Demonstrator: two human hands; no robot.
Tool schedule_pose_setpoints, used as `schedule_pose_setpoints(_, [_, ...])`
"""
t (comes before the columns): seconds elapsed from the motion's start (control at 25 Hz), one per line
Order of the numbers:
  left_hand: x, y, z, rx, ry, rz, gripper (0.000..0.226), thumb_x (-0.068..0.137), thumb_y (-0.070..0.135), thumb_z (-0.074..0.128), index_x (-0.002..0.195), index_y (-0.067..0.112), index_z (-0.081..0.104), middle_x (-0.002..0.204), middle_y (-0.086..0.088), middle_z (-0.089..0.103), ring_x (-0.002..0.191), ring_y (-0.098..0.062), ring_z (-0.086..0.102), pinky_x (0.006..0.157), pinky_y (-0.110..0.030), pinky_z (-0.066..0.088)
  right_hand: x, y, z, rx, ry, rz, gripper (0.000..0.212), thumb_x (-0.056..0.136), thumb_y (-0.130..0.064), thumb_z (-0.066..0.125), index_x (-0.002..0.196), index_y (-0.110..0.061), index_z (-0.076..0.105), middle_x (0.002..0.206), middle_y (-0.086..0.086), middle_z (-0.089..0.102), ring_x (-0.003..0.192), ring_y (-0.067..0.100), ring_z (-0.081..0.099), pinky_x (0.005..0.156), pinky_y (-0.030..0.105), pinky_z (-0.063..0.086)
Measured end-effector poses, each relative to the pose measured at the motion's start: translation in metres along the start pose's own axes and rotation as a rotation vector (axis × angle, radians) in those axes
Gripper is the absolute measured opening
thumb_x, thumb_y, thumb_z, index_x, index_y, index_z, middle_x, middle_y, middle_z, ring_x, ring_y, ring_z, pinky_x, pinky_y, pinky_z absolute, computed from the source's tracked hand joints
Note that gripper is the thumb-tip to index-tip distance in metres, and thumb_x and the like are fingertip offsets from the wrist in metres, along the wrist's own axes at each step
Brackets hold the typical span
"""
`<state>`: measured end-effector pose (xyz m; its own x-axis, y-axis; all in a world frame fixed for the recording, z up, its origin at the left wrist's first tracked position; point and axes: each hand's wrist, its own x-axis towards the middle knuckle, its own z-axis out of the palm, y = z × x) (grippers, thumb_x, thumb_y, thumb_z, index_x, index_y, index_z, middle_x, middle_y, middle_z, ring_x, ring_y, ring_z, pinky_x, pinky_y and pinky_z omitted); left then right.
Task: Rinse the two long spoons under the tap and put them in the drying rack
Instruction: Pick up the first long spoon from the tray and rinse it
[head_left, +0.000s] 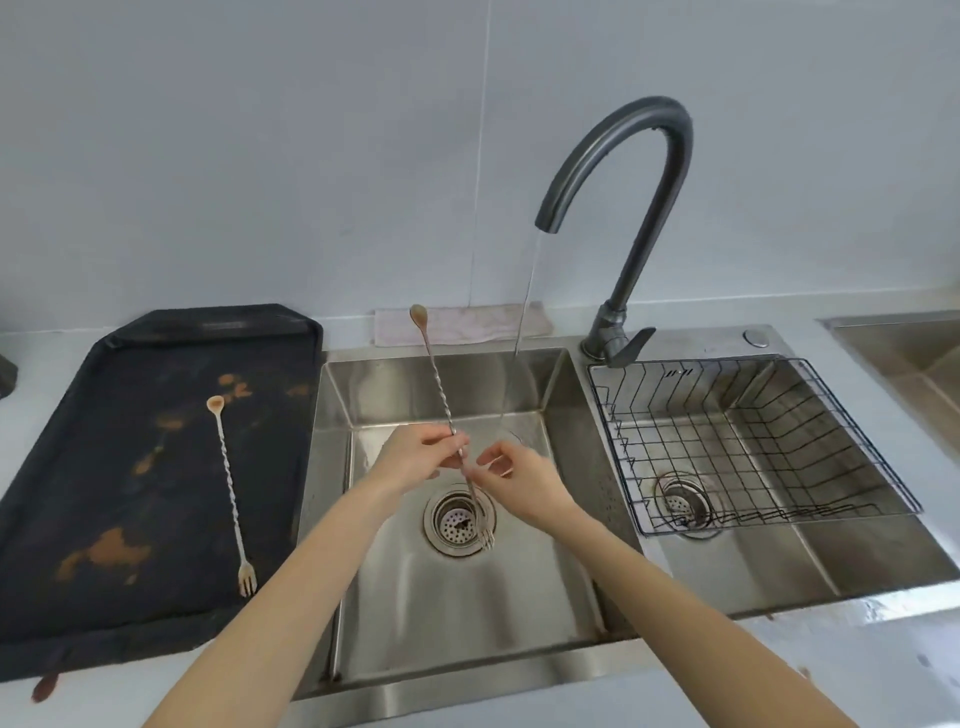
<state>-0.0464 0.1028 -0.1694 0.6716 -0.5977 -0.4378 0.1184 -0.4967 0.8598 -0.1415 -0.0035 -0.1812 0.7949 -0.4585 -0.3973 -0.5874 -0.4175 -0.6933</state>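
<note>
Over the left sink basin (467, 613) I hold one long twisted metal spoon (436, 374) almost upright, its brown-stained bowl at the top and its small fork end down near the drain. My left hand (415, 457) grips its shaft around the middle. My right hand (519, 478) pinches the shaft just below that. A thin stream of water runs from the dark curved tap (639, 197) and falls just right of the spoon. The second long spoon (228, 478) lies on the black tray (78, 467) at the left, bowl end far from me.
The black tray carries brown stains and spills. A black wire drying rack (753, 441) sits in the right basin. A folded pale cloth (462, 325) lies behind the left basin by the wall. Another steel sink edge (904, 343) shows at the far right.
</note>
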Motion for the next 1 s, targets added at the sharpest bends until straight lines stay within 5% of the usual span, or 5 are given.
schedule_pose_setpoints(0.4, [0.031, 0.013, 0.057, -0.012, 0.034, 0.025, 0.016, 0.091, 0.019, 0.056, 0.078, 0.019, 0.065, 0.065, 0.007, 0.058, 0.047, 0.009, 0.056, 0.056, -0.008, 0.041, 0.059, -0.005, -0.073, 0.299, -0.018, -0.020, 0.031, 0.098, -0.022, 0.046, 0.121, -0.007, 0.059, 0.117, 0.009, 0.068, 0.107, 0.022, 0.064, 0.098, 0.035, 0.050])
schedule_pose_setpoints(0.64, [0.048, 0.001, 0.071, -0.001, 0.087, -0.014, 0.028, 0.088, 0.015, 0.059, 0.062, 0.023, 0.066, 0.055, 0.015, 0.061, 0.055, 0.006, 0.058, 0.078, -0.015, 0.044, 0.094, -0.032, -0.091, 0.676, -0.060, 0.026, 0.029, 0.099, -0.010, 0.040, 0.122, 0.000, 0.055, 0.124, 0.016, 0.063, 0.110, 0.026, 0.062, 0.099, 0.036, 0.047])
schedule_pose_setpoints(0.72, [0.052, 0.000, 0.072, 0.047, 0.084, -0.011, 0.024, 0.090, 0.013, 0.056, 0.068, 0.017, 0.066, 0.062, 0.011, 0.060, 0.048, 0.013, 0.056, 0.064, 0.001, 0.041, 0.102, -0.032, -0.093, 0.746, -0.067, 0.006, 0.030, 0.100, -0.008, 0.039, 0.124, 0.001, 0.054, 0.109, 0.012, 0.065, 0.094, 0.021, 0.066, 0.091, 0.036, 0.051])
schedule_pose_setpoints(0.84, [0.059, -0.001, 0.070, 0.089, 0.092, -0.007, 0.019, 0.091, 0.009, 0.054, 0.089, 0.010, 0.073, 0.067, 0.012, 0.061, 0.049, 0.014, 0.057, 0.060, 0.006, 0.041, 0.108, -0.028, -0.094, 0.752, -0.070, -0.030, 0.029, 0.099, -0.005, 0.041, 0.124, 0.002, 0.054, 0.098, 0.007, 0.065, 0.075, 0.006, 0.064, 0.074, 0.026, 0.056])
schedule_pose_setpoints(1.0, [0.065, 0.000, 0.069, 0.042, 0.104, -0.018, 0.022, 0.091, 0.009, 0.054, 0.103, 0.005, 0.071, 0.089, -0.001, 0.069, 0.080, -0.013, 0.063, 0.097, -0.026, 0.049, 0.111, -0.029, -0.100, 0.728, -0.050, -0.081, 0.025, 0.097, -0.005, 0.046, 0.120, -0.007, 0.056, 0.091, 0.003, 0.067, 0.058, -0.006, 0.066, 0.055, 0.006, 0.054])
